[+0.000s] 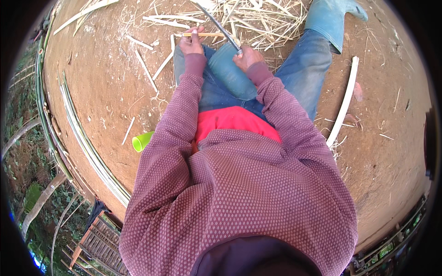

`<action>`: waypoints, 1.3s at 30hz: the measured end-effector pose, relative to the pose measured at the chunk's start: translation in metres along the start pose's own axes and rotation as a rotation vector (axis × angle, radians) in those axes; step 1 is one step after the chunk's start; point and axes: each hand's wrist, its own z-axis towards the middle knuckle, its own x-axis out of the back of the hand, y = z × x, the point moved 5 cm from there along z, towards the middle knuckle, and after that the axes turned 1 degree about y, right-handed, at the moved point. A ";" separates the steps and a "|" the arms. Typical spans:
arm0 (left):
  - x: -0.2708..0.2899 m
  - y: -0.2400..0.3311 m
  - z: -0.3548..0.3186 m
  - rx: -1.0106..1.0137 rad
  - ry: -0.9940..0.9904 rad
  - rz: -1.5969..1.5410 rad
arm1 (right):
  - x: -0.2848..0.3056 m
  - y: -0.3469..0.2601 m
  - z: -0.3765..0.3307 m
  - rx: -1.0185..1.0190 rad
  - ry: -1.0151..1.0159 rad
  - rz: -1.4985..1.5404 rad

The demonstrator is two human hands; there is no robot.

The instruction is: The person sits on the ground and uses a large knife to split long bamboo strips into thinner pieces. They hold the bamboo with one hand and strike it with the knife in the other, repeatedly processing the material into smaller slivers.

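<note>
My left hand (191, 42) is closed round a thin yellowish bamboo strip (209, 34), which points to the right, over my bent leg. In my right hand (249, 58) is the handle of a long dark knife (215, 21). Its blade slants away to the upper left. The strip's right end meets or lies close to the blade; I cannot tell whether they touch. Just below the knife, a blue rubber boot (232, 73) covers my folded leg, between my two forearms.
Pale shavings and split strips (269, 25) are heaped on the dirt floor ahead. Long bamboo slats (90, 142) lie at the left, near a bright green cup (142, 141). A curved pale slat (345, 101) lies at the right, below my other blue boot (324, 23).
</note>
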 end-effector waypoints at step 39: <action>0.075 0.052 -0.082 0.266 -0.231 -0.057 | 0.047 -0.041 -0.030 0.541 0.390 0.307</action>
